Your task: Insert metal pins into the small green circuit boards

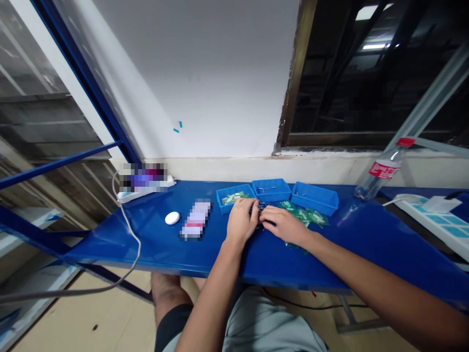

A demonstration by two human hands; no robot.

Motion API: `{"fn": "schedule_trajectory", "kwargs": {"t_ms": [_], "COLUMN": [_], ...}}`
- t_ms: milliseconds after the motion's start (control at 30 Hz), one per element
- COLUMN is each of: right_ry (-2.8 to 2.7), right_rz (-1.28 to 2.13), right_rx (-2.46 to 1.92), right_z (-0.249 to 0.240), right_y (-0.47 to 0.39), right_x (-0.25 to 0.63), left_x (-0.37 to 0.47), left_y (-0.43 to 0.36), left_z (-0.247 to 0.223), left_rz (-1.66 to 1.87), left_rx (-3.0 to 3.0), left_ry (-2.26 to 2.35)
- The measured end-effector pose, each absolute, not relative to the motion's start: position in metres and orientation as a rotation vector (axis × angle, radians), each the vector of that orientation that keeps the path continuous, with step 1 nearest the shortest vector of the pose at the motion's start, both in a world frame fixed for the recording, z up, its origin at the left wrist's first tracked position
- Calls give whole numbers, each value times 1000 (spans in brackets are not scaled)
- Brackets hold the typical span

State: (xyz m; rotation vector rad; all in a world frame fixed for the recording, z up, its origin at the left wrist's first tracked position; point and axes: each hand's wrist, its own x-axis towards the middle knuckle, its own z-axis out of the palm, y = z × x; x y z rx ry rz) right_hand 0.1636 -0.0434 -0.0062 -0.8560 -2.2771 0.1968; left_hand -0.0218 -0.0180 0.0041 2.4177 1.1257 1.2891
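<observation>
My left hand rests over the blue table with its fingers curled down. Close beside it, my right hand has its fingers bent together, pointing left. Small thin metal pieces lie around the fingertips; what the fingers grip is too small and hidden to tell. Small green plastic packets are spread just beyond and right of my right hand. Behind the hands stand a left blue bin holding greenish packets, a middle blue bin with a few thin metal pieces, and a right blue bin with a small piece inside.
A phone-like pixelated object and a white oval case lie left on the table. A plastic bottle with a red cap leans at the right rear. Power strips sit at both ends; a grey cable hangs left.
</observation>
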Motion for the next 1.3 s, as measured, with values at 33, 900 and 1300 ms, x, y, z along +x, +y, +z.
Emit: {"fn": "schedule_trajectory", "kwargs": {"t_ms": [33,900,1300], "right_ry": [-2318,-2433,-2217], "right_rz": [187,18,106], "right_rx": [-840,-941,-920], "right_z": [-7,-11,-6], "right_y": [-43,-45,-46], "right_x": [163,159,158], "left_x": [-21,-21,-21], "left_y": [-18,-18,-17], "left_z": [4,4,4], "left_rz": [1286,1242,1256], "left_rx": [2414,2401,2364], "left_ry": [1127,1131,1140]}}
